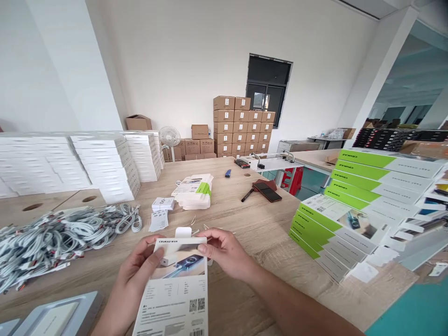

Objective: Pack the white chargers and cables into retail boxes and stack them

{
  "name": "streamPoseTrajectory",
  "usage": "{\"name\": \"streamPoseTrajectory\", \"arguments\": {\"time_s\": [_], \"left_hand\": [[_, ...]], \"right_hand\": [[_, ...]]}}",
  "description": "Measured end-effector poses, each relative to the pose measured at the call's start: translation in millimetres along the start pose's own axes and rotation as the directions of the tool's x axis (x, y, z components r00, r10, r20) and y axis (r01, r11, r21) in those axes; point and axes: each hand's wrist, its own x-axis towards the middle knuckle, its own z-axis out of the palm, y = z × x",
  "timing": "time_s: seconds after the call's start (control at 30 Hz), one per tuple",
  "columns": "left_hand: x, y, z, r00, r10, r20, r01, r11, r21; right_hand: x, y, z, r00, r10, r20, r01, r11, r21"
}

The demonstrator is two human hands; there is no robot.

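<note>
A flat white retail box (173,294), printed with a phone and cable picture, is held between both hands over the near part of the table. Its hanging tab or flap stands up at the far end. My left hand (140,266) grips the box's left edge, thumb on the printed face. On the far right corner, my right hand (226,254) pinches the box between thumb and fingers. Some fingers of both hands are hidden behind it. Just beyond lie a small stack of cards or leaflets (159,220) and a pile of similar flat boxes (192,191).
Bundled grey cables (70,233) heap at left, before stacked white boxes (105,163). A pale tray (89,303) sits at lower left. Green-and-white boxes (325,233) are stacked at right. A phone (268,191), black marker (247,195) and blue object (227,173) lie farther back.
</note>
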Motion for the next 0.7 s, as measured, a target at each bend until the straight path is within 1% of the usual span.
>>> {"name": "streamPoseTrajectory", "arguments": {"time_s": [0.13, 0.2, 0.23, 0.27, 0.3, 0.33, 0.37, 0.4, 0.43, 0.47, 0.53, 0.57, 0.63, 0.67, 0.7], "left_hand": [[-1, 3, 1, 0.999, -0.019, -0.046, 0.018, 0.999, -0.028], [0, 3, 3, 0.998, -0.044, -0.039, 0.041, 0.996, -0.077], [0, 3, 4, 0.997, -0.077, -0.013, 0.075, 0.991, -0.113], [0, 2, 5, 0.992, -0.121, 0.035, 0.125, 0.98, -0.154], [0, 1, 5, 0.98, -0.17, 0.107, 0.189, 0.963, -0.194], [-1, -1, 6, 0.958, -0.213, 0.193, 0.255, 0.941, -0.224], [-3, -3, 7, 0.924, -0.244, 0.294, 0.316, 0.92, -0.232], [-5, -6, 8, 0.882, -0.255, 0.396, 0.361, 0.907, -0.219], [-8, -9, 9, 0.837, -0.252, 0.486, 0.386, 0.901, -0.197], [-10, -12, 10, 0.794, -0.243, 0.557, 0.396, 0.902, -0.171], [-13, -20, 13, 0.73, -0.23, 0.643, 0.382, 0.918, -0.105], [-14, -24, 13, 0.71, -0.232, 0.665, 0.371, 0.926, -0.073], [-14, -31, 13, 0.678, -0.267, 0.685, 0.351, 0.936, 0.017], [-13, -34, 13, 0.669, -0.296, 0.681, 0.339, 0.938, 0.075], [-12, -37, 12, 0.673, -0.33, 0.662, 0.323, 0.936, 0.138]], "right_hand": [[0, 7, 5, 1.0, -0.011, 0.002, 0.011, 0.998, 0.056], [1, 8, 4, 1.0, 0.0, 0.011, 0.0, 0.999, 0.033], [2, 7, 2, 1.0, 0.003, 0.011, -0.003, 1.0, 0.007], [3, 8, -1, 1.0, 0.003, 0.004, -0.003, 1.0, -0.014], [4, 8, -5, 1.0, -0.002, -0.015, 0.001, 0.999, -0.033], [6, 9, -10, 0.999, -0.009, -0.04, 0.007, 0.998, -0.058], [9, 11, -14, 0.997, -0.027, -0.071, 0.019, 0.994, -0.104], [12, 13, -17, 0.993, -0.061, -0.098, 0.041, 0.981, -0.192], [18, 15, -19, 0.988, -0.108, -0.11, 0.069, 0.947, -0.313], [24, 17, -18, 0.982, -0.159, -0.099, 0.099, 0.891, -0.443], [42, 20, -8, 0.973, -0.232, -0.018, 0.168, 0.754, -0.635], [53, 22, 1, 0.969, -0.245, 0.041, 0.206, 0.701, -0.682], [79, 27, 24, 0.956, -0.24, 0.171, 0.287, 0.627, -0.725], [93, 30, 36, 0.943, -0.232, 0.237, 0.33, 0.58, -0.745], [108, 33, 48, 0.929, -0.219, 0.298, 0.369, 0.528, -0.765]]}}
